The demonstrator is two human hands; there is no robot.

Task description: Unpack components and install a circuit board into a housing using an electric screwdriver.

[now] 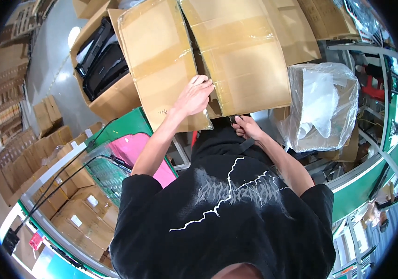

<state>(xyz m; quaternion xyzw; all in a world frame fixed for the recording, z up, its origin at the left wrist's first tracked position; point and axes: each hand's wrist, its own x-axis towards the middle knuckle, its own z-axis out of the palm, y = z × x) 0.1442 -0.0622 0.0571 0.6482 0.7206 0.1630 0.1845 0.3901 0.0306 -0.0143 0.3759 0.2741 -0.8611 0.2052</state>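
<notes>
A large brown cardboard box [241,60] is in front of me, its two top flaps separated by a narrow dark gap. Strips of clear and tan tape cross the flaps. My left hand [195,96] is closed at the inner edge of the left flap [155,51], fingertips at the gap. Close to the box's near edge, below the right flap, my right hand [248,128] is closed around a small dark object [232,120]. Mostly hidden by the fingers, that object cannot be told by kind.
An open carton [110,100] with black plastic parts stands left of the box. On the right is a carton wrapped in clear plastic [322,107]. A green-edged bench with a pink sheet [136,151] lies near my left arm. Several cartons [85,216] fill the lower left.
</notes>
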